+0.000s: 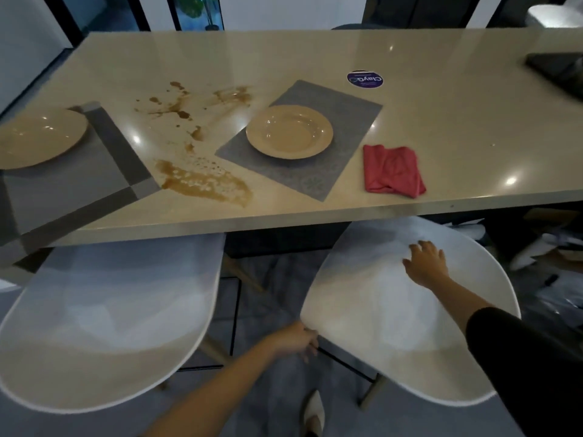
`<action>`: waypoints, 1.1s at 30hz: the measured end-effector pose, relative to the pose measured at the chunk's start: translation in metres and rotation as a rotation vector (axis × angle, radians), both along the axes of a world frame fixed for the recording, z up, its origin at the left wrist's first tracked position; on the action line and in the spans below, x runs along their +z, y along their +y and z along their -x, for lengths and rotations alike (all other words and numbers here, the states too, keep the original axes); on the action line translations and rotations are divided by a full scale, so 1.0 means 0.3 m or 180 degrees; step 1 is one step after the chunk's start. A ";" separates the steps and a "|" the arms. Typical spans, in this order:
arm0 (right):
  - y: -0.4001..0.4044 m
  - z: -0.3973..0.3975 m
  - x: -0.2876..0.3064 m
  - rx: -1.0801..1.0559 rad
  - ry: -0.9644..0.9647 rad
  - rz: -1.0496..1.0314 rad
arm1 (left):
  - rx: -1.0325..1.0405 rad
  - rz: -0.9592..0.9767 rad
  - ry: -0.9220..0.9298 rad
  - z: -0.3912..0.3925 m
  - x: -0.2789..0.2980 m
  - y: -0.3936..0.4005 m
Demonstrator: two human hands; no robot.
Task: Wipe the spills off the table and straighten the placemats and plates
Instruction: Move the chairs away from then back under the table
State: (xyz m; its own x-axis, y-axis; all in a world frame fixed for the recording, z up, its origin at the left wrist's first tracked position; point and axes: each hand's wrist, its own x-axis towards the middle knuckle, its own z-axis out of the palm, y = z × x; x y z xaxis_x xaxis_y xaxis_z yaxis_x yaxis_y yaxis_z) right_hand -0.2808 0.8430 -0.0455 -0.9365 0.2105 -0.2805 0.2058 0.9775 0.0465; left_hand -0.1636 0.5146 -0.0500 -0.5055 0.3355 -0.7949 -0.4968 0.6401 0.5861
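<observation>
Brown spills point(202, 181) spread over the middle of the beige table point(441, 121). A beige plate point(289, 131) sits on a skewed grey placemat point(331, 171). At the left, another beige plate point(38, 137) lies on a crooked grey checked placemat point(104, 171) that hangs over the front edge. A crumpled red cloth point(392, 171) lies near the table's front edge at the right. My left hand point(296, 340) grips the rim of the right white chair point(394, 326). My right hand point(426, 261) rests flat on that chair's seat.
A second white chair point(104, 326) stands at the left, tucked partly under the table. A purple round sticker point(365, 79) is on the tabletop. A dark object point(558, 70) lies at the far right edge. Clutter sits on the floor at the right.
</observation>
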 end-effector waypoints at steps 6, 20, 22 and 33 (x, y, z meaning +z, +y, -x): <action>0.207 0.097 -0.025 -0.0399 0.0152 -0.0465 | 0.0077 0.0114 -0.0451 -0.021 -0.047 0.138; 0.430 0.156 0.005 -0.0499 0.0935 0.0713 | 0.1202 0.0548 -0.0092 -0.032 -0.082 0.194; 0.442 0.147 0.009 -0.0234 0.0981 0.0622 | 0.1290 0.0604 -0.0046 -0.041 -0.096 0.194; 0.458 0.218 0.029 -0.0462 0.0704 0.0169 | 0.1543 0.0963 0.0685 0.139 -0.062 0.178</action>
State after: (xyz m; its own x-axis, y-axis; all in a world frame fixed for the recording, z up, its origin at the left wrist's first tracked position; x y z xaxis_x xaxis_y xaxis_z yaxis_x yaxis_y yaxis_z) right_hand -0.3461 0.9804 -0.0367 -0.9374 0.3374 -0.0867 0.3433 0.9369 -0.0657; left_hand -0.2052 0.5679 -0.0685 -0.7041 -0.1975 -0.6821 -0.6637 0.5245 0.5332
